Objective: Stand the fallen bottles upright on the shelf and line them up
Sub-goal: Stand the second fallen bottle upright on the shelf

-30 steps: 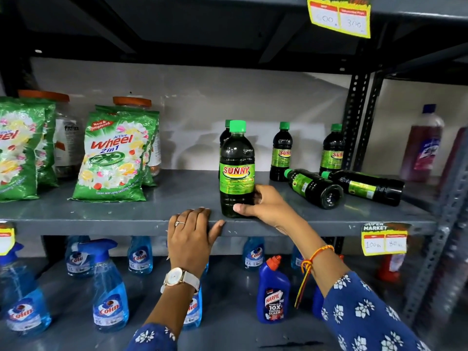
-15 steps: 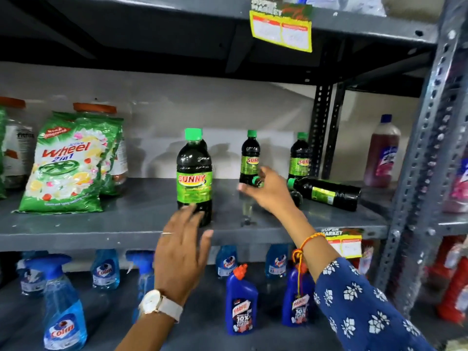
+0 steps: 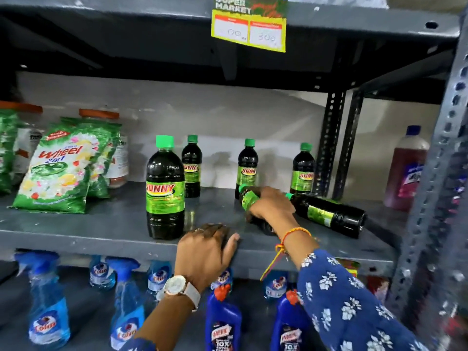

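Dark Sunny bottles with green caps and labels stand on the grey shelf (image 3: 76,236). One upright bottle (image 3: 165,188) stands near the front edge. Three more stand at the back: one (image 3: 191,167) behind it, one (image 3: 247,168) in the middle, one (image 3: 302,173) by the post. Two bottles lie on their sides. My right hand (image 3: 272,207) is wrapped over the nearer fallen bottle (image 3: 247,198), whose body it mostly hides. The other fallen bottle (image 3: 329,214) lies just right of it, cap pointing left. My left hand (image 3: 206,252) rests flat on the shelf's front edge, holding nothing.
Green Wheel detergent bags (image 3: 58,168) and orange-lidded jars (image 3: 116,153) fill the shelf's left. A perforated metal post (image 3: 329,143) bounds the right, with a purple bottle (image 3: 406,168) beyond. Blue Colin sprays (image 3: 48,307) and Harpic bottles (image 3: 222,323) stand on the shelf below.
My right hand left the front upright bottle, reached right and closed over the nearer fallen bottle. My left hand lifted, then settled again on the shelf edge. The camera moved closer.
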Demonstrator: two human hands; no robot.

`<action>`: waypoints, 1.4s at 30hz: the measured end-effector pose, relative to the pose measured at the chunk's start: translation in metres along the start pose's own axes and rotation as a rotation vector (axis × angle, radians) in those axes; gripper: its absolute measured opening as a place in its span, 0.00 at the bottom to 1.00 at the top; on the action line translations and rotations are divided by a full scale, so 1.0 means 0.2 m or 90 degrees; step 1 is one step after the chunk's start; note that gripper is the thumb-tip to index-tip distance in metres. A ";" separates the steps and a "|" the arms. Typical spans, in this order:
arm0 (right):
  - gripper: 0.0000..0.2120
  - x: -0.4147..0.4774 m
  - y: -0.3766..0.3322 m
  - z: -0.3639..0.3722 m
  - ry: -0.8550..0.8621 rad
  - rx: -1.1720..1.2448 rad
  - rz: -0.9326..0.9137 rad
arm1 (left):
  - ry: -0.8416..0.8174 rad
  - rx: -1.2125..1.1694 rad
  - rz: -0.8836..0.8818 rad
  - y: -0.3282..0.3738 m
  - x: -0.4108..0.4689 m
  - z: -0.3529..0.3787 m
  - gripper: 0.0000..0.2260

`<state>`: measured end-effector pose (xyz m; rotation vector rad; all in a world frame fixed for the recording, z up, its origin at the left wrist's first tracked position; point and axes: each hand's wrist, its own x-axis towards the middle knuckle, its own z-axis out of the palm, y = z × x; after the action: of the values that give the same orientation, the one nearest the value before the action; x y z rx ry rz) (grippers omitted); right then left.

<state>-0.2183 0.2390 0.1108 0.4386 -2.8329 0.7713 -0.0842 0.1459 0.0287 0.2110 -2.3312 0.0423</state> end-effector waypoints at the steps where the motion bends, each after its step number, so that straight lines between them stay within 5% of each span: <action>1: 0.32 0.00 0.02 0.00 0.013 0.093 -0.001 | 0.000 -0.006 0.001 0.00 0.00 0.00 0.21; 5: 0.35 0.00 0.07 0.06 0.092 0.469 -0.081 | -0.016 -0.019 -0.001 0.00 0.00 0.01 0.21; 9: 0.35 -0.04 0.11 0.13 0.109 0.618 -0.162 | -0.009 -0.023 0.001 0.01 0.00 0.01 0.21; 22: 0.35 -0.04 0.13 0.14 0.042 0.604 -0.174 | 0.033 -0.040 -0.012 0.01 -0.01 0.00 0.16; 27: 0.26 -0.04 0.14 0.13 0.002 0.641 -0.151 | 0.017 -0.035 -0.011 0.01 -0.01 -0.01 0.16; 32: 0.45 -0.05 0.12 0.15 0.089 0.552 -0.152 | 0.007 -0.032 -0.011 0.01 -0.01 -0.01 0.16; 38: 0.30 -0.03 0.15 0.15 0.052 0.562 -0.121 | 0.022 -0.032 -0.016 0.01 -0.01 0.00 0.16; 42: 0.35 -0.04 0.14 0.16 0.067 0.562 -0.125 | 0.021 -0.036 -0.018 0.01 -0.01 0.00 0.16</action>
<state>-0.2232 0.2468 0.0686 0.7320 -2.1594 1.8958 -0.0833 0.1474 0.0275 0.2130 -2.2935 -0.0333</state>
